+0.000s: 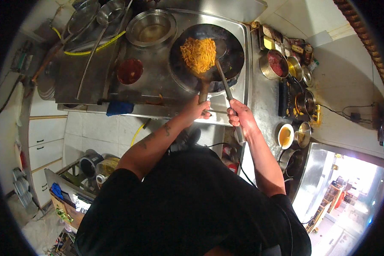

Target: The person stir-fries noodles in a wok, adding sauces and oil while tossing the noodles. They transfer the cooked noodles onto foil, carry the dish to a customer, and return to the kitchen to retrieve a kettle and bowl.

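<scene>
A dark wok [233,57] sits at the right side of the stainless steel cooktop, with a heap of orange-brown noodles [198,55] in its left half. My left hand [201,110] is closed round the wok's handle [204,91], which points toward me. In my right hand [240,115] is the long handle of a metal ladle [223,76]. The ladle's bowl rests inside the wok, at the right edge of the noodles.
Left of the wok are a steel basin [151,30] and a round dark-red surface [130,71]. A long-handled ladle [97,51] lies farther left. Along the right counter stand a pot with red contents [276,64], a bowl of orange-brown liquid [285,136] and several pans. A blue cloth [120,108] hangs at the front edge.
</scene>
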The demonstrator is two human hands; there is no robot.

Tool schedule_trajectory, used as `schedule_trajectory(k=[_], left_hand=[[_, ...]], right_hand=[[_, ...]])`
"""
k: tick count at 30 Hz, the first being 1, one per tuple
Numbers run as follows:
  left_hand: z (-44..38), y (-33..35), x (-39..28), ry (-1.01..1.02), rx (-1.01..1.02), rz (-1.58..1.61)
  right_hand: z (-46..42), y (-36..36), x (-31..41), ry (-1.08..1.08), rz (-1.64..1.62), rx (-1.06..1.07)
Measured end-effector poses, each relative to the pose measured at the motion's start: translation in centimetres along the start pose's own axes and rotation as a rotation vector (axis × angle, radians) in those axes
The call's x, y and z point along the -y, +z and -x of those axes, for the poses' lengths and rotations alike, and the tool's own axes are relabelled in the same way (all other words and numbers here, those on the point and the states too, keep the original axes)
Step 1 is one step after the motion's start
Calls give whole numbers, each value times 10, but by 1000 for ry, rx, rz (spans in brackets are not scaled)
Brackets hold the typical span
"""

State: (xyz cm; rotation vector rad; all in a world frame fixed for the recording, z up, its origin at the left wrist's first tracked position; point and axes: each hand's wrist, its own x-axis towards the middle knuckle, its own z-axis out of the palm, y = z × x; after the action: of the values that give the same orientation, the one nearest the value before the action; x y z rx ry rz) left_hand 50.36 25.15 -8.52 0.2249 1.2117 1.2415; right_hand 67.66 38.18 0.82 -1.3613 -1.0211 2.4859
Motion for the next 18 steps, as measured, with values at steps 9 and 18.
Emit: schedule_trajectory(k=[9, 18], left_hand=[[-12, -7, 9, 9, 32, 27], [-1, -2, -1, 12, -14, 65]], right_hand=[[15, -13, -20, -577, 1015, -311], [19, -37, -33, -617, 1169, -303]])
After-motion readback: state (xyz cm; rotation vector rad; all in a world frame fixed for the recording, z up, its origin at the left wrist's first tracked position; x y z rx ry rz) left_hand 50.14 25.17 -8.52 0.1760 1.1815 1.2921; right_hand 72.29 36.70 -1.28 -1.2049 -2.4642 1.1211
